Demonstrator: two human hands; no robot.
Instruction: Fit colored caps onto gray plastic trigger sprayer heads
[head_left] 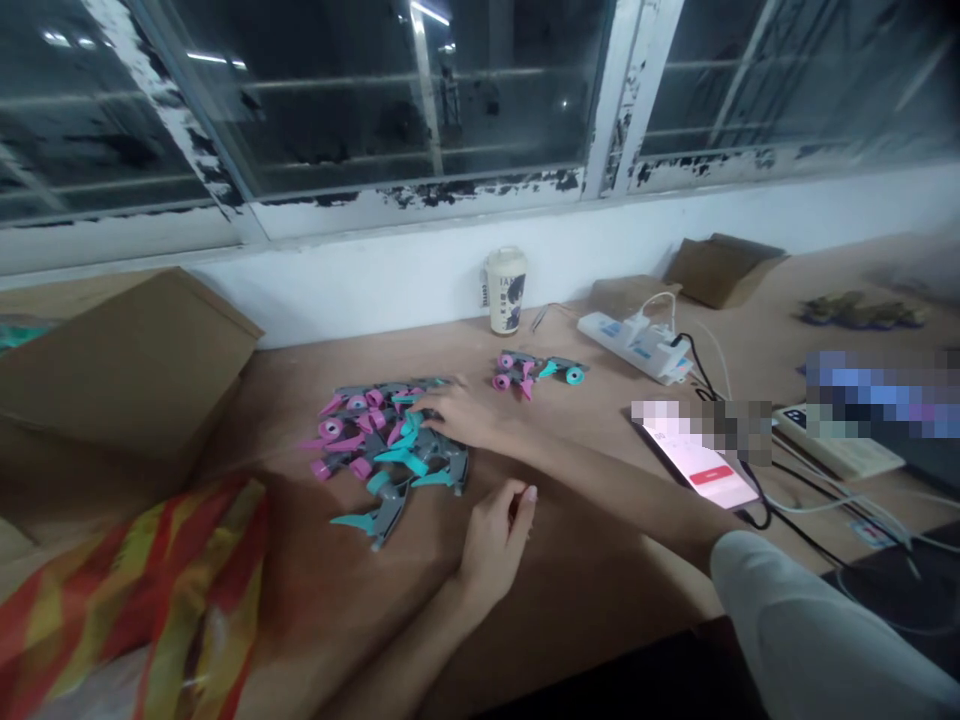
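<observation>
A pile of small grey plastic pieces with pink or teal rollers and pointed tabs [364, 425] lies on the table in front of me. My right hand [465, 412] reaches over the pile's right side, fingers stretched out and touching or just above the teal pieces [409, 455]. Whether it grips one is not clear. Closer to me, my left hand [495, 538] is curled closed to the right of the pile; anything inside its fingers is hidden. Behind my right hand, a few similar pink and teal pieces [529, 372] lie apart.
A cardboard box [150, 370] and a red-yellow striped bag [202, 590] stand left. By the wall is a paper cup [506, 290]. On the right are a power strip [637, 345], a lit phone [697, 460], cables, a beige device [840, 440] and another box [724, 270].
</observation>
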